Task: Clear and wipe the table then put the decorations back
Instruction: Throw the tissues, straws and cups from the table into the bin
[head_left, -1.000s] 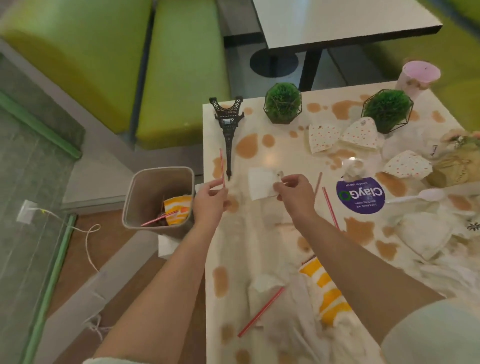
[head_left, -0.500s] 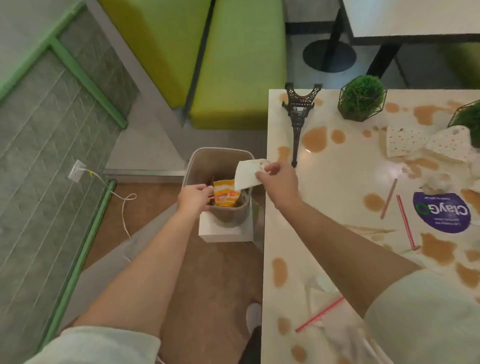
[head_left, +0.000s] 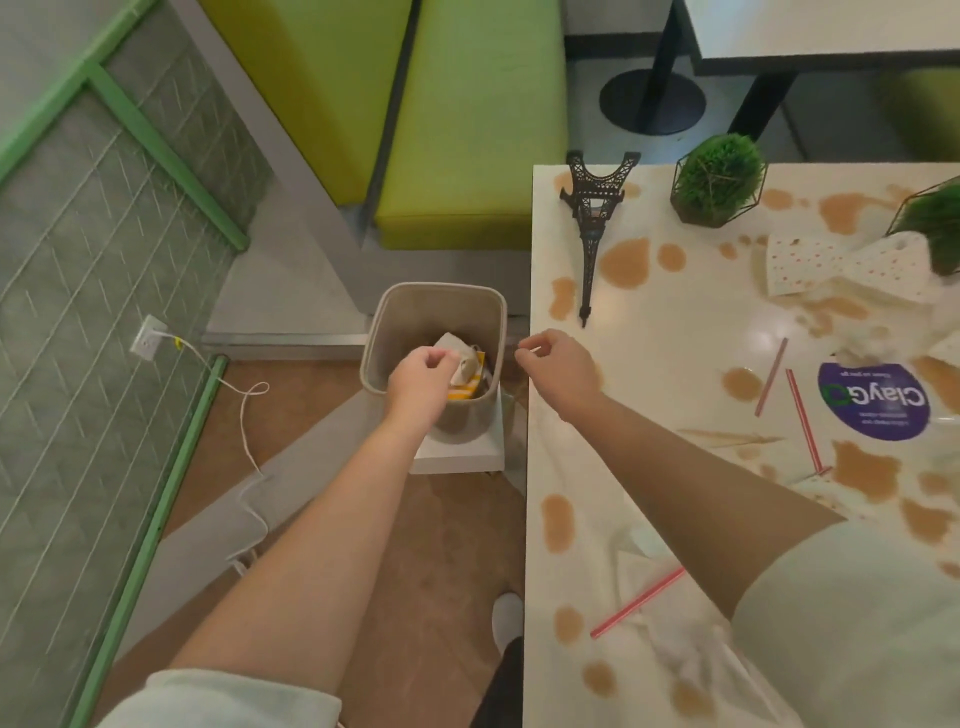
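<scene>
A beige bin (head_left: 379, 332) stands on the floor left of the white table (head_left: 675, 332); a crumpled white napkin (head_left: 456, 353) and a yellow striped wrapper lie inside. My left hand (head_left: 421, 379) hovers over the bin with loosely curled fingers, holding nothing I can see. My right hand (head_left: 561, 364) hangs at the table's left edge, also loosely curled and empty. On the table are a black Eiffel tower model (head_left: 592, 228), two green plants in wire holders (head_left: 719, 179) (head_left: 935, 223), red straws (head_left: 802, 421) (head_left: 636, 603), dotted napkins (head_left: 810, 260) and brown spill stains (head_left: 626, 262).
The bin sits on a white block (head_left: 462, 454). Green bench seats (head_left: 467, 130) stand behind it, and another table (head_left: 831, 26) farther back. A purple round sticker (head_left: 872, 397) is on the tabletop. A white cable (head_left: 244, 415) runs from a wall outlet across the floor.
Both hands carried a straw and a white napkin from the table to the bin. The napkin now lies in the bin, and both hands are empty.
</scene>
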